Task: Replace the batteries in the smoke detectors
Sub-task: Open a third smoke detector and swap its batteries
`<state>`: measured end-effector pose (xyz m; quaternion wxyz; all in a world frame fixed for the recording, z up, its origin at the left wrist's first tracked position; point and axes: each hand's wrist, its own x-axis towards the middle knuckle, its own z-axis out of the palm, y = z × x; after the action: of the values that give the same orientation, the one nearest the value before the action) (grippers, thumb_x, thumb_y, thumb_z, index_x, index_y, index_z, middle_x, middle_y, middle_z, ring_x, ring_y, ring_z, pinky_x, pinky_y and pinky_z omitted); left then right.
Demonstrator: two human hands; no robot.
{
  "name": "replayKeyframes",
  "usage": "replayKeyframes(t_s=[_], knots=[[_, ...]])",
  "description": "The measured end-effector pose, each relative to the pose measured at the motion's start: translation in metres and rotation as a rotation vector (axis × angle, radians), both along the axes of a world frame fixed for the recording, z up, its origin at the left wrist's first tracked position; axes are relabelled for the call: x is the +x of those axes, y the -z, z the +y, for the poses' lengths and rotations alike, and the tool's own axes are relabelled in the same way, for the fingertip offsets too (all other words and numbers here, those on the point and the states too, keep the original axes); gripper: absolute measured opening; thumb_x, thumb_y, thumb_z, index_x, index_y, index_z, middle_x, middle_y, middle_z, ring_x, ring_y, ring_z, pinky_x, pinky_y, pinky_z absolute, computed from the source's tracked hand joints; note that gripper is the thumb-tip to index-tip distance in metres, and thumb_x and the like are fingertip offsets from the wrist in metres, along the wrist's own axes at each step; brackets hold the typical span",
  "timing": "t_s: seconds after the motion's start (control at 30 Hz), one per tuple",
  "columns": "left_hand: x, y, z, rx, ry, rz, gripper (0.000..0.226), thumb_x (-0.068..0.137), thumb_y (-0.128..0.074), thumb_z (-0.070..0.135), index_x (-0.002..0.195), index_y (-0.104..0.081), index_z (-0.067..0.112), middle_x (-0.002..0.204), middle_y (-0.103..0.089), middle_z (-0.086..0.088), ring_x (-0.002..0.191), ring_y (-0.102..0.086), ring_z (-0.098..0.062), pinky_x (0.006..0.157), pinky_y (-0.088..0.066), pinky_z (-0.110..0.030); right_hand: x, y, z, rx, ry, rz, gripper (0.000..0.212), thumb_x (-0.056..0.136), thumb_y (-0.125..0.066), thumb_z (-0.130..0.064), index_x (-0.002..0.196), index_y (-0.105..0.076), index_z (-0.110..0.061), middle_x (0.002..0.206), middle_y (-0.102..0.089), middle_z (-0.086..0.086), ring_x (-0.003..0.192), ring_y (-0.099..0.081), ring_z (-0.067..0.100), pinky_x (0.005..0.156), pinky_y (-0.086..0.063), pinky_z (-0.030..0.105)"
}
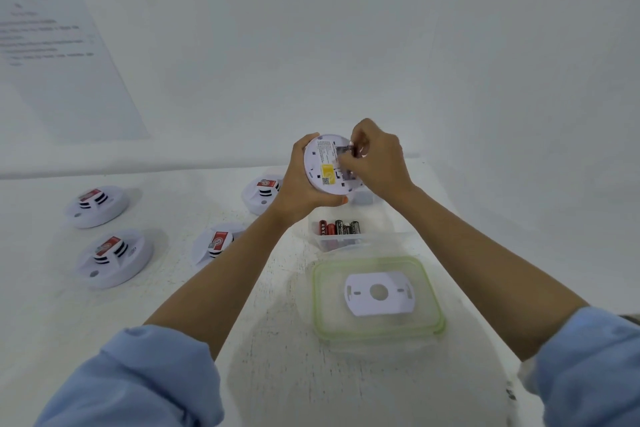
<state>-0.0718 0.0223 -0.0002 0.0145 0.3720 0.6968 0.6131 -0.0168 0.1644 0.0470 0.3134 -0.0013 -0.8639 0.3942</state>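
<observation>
Detector [322,158] rim in left hand [298,188] — seemingly.

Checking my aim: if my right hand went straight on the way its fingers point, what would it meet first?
Most likely the back of the smoke detector your left hand holds; your right hand pinches a small dark part right against it. Depth is unclear.

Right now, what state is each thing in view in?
Held detector: back toward camera, gripped by left hand.
Right hand: pinching small dark part at its compartment.
Table detectors: face up, untouched.
Battery tub: open, holding batteries.
Mounting plate: detached, flat in or on green-rimmed box.
</observation>
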Motion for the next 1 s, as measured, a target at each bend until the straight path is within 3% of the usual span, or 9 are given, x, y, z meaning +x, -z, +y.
replayKeyframes(t_s=[0.13, 0.27, 0.4, 0.47, 0.57, 0.67, 0.73, 0.9, 1.0], knots=[[-0.009, -0.007, -0.013, -0.004, -0.069, 0.002, 0.107, 0.044, -0.085, 0.006, 0.133, -0.026, 0.006, 0.122, -0.04, 0.01, 0.11, -0.047, 0.009, 0.087, -0.047, -0.014, 0.005, -0.011, 0.014, -0.296, 0.151, 0.034, 0.012, 0.07, -0.066, 0.0, 0.081, -0.061, -0.003, 0.068, -0.06, -0.001, 0.054, -0.054, -0.001, 0.053, -0.04, 0.005], [-0.016, -0.01, -0.021, -0.001, -0.116, -0.01, 0.106, 0.046, -0.084, 0.003, 0.134, -0.025, 0.004, 0.124, -0.041, 0.009, 0.111, -0.047, 0.009, 0.09, -0.047, -0.016, 0.005, 0.012, 0.021, 0.273, 0.141, -0.775, 0.018, 0.068, -0.068, -0.004, 0.059, -0.052, -0.005, 0.053, -0.056, 0.007, 0.064, -0.053, 0.026, 0.046, -0.046, 0.018], [-0.026, -0.009, -0.022, -0.006, -0.115, 0.001, 0.104, 0.05, -0.081, -0.016, 0.135, -0.023, -0.001, 0.123, -0.039, 0.009, 0.107, -0.047, 0.014, 0.085, -0.046, -0.011, 0.004, 0.037, 0.015, 0.334, 0.013, -1.04, 0.032, 0.077, -0.067, -0.006, 0.061, -0.041, -0.013, 0.047, -0.053, 0.005, 0.071, -0.053, 0.027, 0.056, -0.047, 0.024], [-0.032, -0.009, -0.023, -0.002, -0.111, -0.011, 0.102, 0.052, -0.078, -0.02, 0.135, -0.023, 0.0, 0.123, -0.039, 0.011, 0.107, -0.047, 0.016, 0.084, -0.046, -0.01, -0.002, 0.027, 0.017, 0.342, -0.013, -1.065, 0.021, 0.081, -0.064, -0.009, 0.067, -0.049, -0.012, 0.042, -0.058, -0.001, 0.065, -0.056, 0.024, 0.054, -0.048, 0.022], [-0.043, -0.009, -0.024, -0.002, -0.107, -0.02, 0.102, 0.053, -0.078, -0.021, 0.136, -0.022, 0.0, 0.122, -0.04, 0.013, 0.106, -0.047, 0.016, 0.084, -0.046, -0.011, -0.02, 0.001, 0.023, 0.334, 0.034, -0.9, 0.004, 0.084, -0.06, -0.009, 0.083, -0.063, -0.006, 0.07, -0.066, 0.009, 0.059, -0.06, 0.02, 0.058, -0.051, 0.028], [-0.053, -0.01, -0.022, 0.006, -0.108, -0.025, 0.104, 0.05, -0.08, -0.018, 0.135, -0.023, -0.001, 0.121, -0.041, 0.012, 0.105, -0.048, 0.017, 0.083, -0.046, -0.009, -0.05, -0.007, 0.015, 0.3, 0.041, -0.682, 0.015, 0.081, -0.064, -0.011, 0.093, -0.07, -0.002, 0.088, -0.07, 0.011, 0.078, -0.064, 0.022, 0.07, -0.046, 0.027], [-0.058, -0.009, -0.02, 0.019, -0.11, -0.027, 0.104, 0.049, -0.08, -0.016, 0.135, -0.023, -0.003, 0.12, -0.042, 0.011, 0.104, -0.048, 0.017, 0.083, -0.045, -0.008, -0.069, 0.002, 0.004, 0.298, -0.045, -0.731, 0.02, 0.081, -0.067, -0.015, 0.097, -0.07, -0.004, 0.099, -0.069, 0.011, 0.084, -0.062, 0.023, 0.071, -0.046, 0.026], [-0.071, -0.004, -0.018, 0.023, -0.097, -0.033, 0.105, 0.049, -0.082, -0.011, 0.136, -0.023, -0.001, 0.122, -0.042, 0.01, 0.108, -0.047, 0.014, 0.085, -0.045, -0.01, -0.105, 0.034, 0.0, 0.442, -0.2, -0.982, 0.02, 0.084, -0.06, -0.015, 0.101, -0.069, -0.01, 0.104, -0.067, 0.006, 0.091, -0.061, 0.025, 0.089, -0.052, 0.035], [-0.073, -0.001, -0.017, 0.018, -0.096, -0.044, 0.104, 0.049, -0.08, -0.001, 0.136, -0.024, -0.001, 0.124, -0.041, 0.01, 0.11, -0.046, 0.013, 0.087, -0.045, -0.011, -0.107, 0.038, -0.002, 0.479, -0.263, -0.966, 0.022, 0.084, -0.051, -0.005, 0.088, -0.068, -0.018, 0.079, -0.055, -0.008, 0.082, -0.054, 0.021, 0.079, -0.05, 0.029]])
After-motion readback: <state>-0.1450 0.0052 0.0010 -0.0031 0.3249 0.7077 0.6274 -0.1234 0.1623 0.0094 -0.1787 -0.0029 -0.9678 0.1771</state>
